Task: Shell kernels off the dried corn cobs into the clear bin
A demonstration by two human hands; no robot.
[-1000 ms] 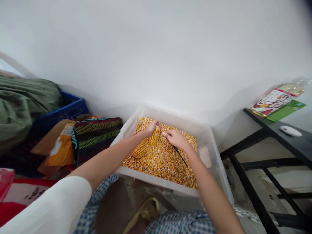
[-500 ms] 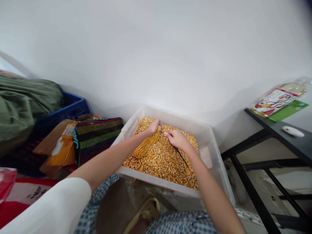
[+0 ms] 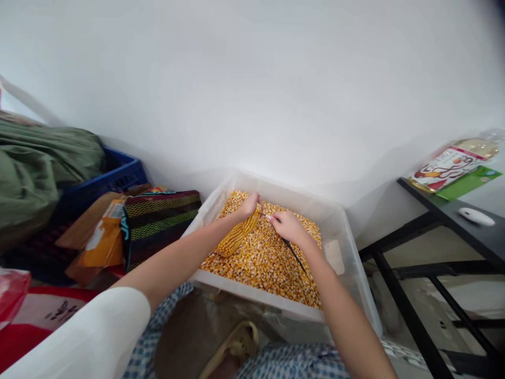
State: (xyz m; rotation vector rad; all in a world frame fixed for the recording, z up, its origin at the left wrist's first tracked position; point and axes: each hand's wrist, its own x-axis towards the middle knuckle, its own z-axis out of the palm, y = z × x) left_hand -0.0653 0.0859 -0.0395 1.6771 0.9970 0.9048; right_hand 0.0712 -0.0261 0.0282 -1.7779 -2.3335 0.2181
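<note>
In the head view, the translucent plastic bin point(image 3: 258, 298) at the centre of the frame holds a broad bed of loose corn kernels point(image 3: 272, 263), so a good deal of corn appears to be off the cob already. What is left seems to be the yellow corn cob point(image 3: 232, 239) just left of centre, lying tilted over those kernels; its visible side is covered in close rows, though whether a second cob lies against it cannot be told. The left hand point(image 3: 249, 205) has its grip closed around the cob's upper end, the fingertips partly hidden. The right hand point(image 3: 287, 227), just beside it, pinches a thin dark tool point(image 3: 294, 256), its tip pointing to that same end; whether it touches is too small to tell. No bare stretch shows on the cob, so this one looks barely begun, as far as can be judged.
</note>
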